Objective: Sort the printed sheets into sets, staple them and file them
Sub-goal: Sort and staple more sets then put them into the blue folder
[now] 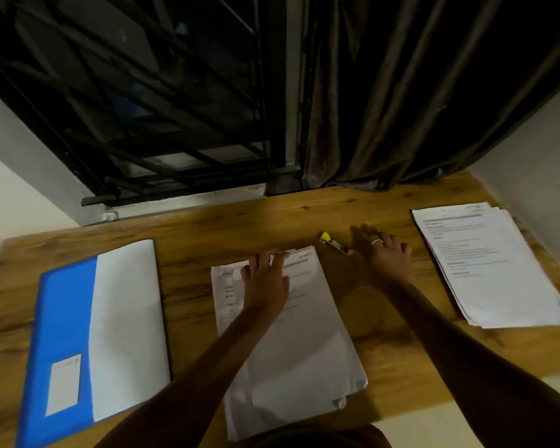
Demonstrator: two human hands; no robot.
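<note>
Pressing with the left hand [265,279], fingers straight and spread, on the far end of the middle stack of printed sheets [291,344], which runs back under the wrist toward the body. Resting the right hand [385,253] on the bench [207,227], fingers spread and relaxed, gripping nothing, a ring on one finger. Just left of the right hand, at the thumb: a small stapler [333,244] with a yellow end; cannot tell whether touching. Between the two hands, bare wood only. Well to the right of the right hand: a second stack of printed sheets [492,266], slightly fanned. Well to the left of the left hand: a blue folder [62,318] lying flat, white paper over its right half. Beyond both hands: a barred window [162,124] and a dark curtain [385,108].
</note>
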